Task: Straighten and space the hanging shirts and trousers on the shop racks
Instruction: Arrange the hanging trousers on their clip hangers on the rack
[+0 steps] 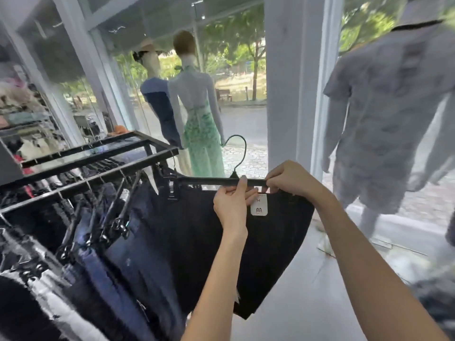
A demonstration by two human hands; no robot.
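Right of the rack end, two hands' fingers on one unhooked black clip hanger: left hand curled round mid-bar, right hand pinching its right end. Beneath, one pair of black trousers, one white tag. Beyond, three mannequins.

my right hand covers the right end of the hanger, so i can't see the clip there, and the print on the white tag is too small for me to read. the grey-clad mannequin is smeared, its head off the top edge, and the far-left shelves are a blur.
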